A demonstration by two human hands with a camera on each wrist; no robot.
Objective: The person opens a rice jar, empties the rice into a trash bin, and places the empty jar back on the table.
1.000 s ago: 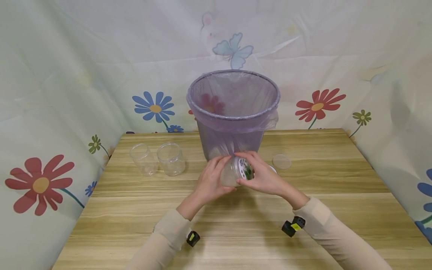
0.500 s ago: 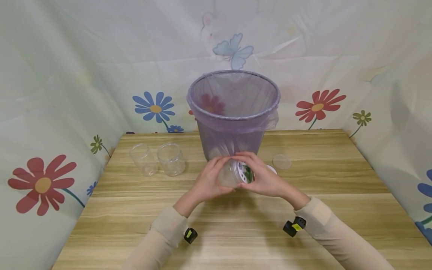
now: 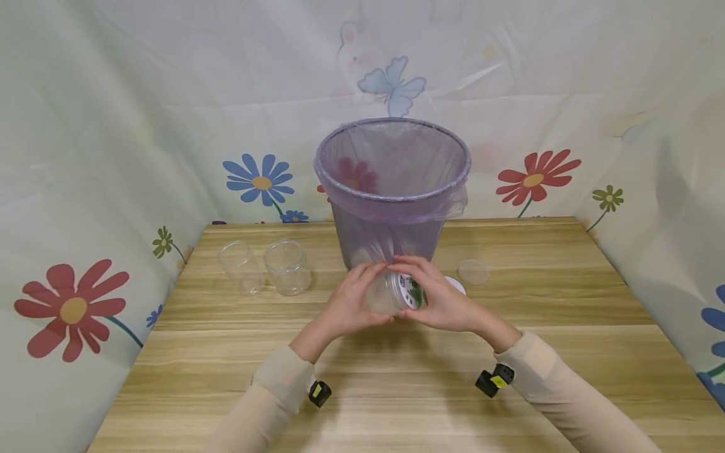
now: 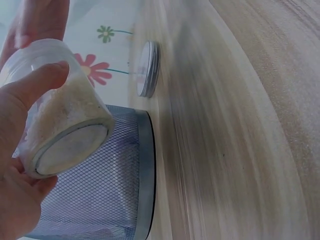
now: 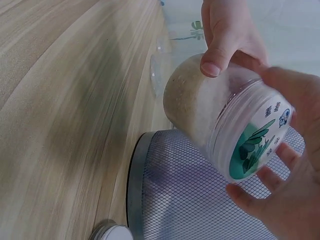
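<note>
Just in front of the bin, a clear jar [image 3: 381, 296] is tilted on its side, its lid [image 3: 411, 290] turned to the right. Pale, grainy contents [image 4: 70, 107] fill part of it in the left wrist view. My left hand [image 3: 350, 306] grips the jar's body, thumb on one side and fingers on the other. Around the lid curl the thumb and fingers of my right hand [image 3: 444, 301]. A label with green leaves [image 5: 257, 145] covers the lid's top in the right wrist view.
A purple mesh wastebasket [image 3: 391, 217] with a thin liner stands behind the hands. To its left are two clear containers, one slimmer [image 3: 242, 272] and one wider [image 3: 287, 272]. On the right lie a clear disc [image 3: 472, 271] and a lid [image 3: 456, 285], partly hidden by my right hand.
The lid has turned slightly within my right hand, its green leaf print shifting. My left forearm has moved a little to the left. Both hands stay on the jar.
</note>
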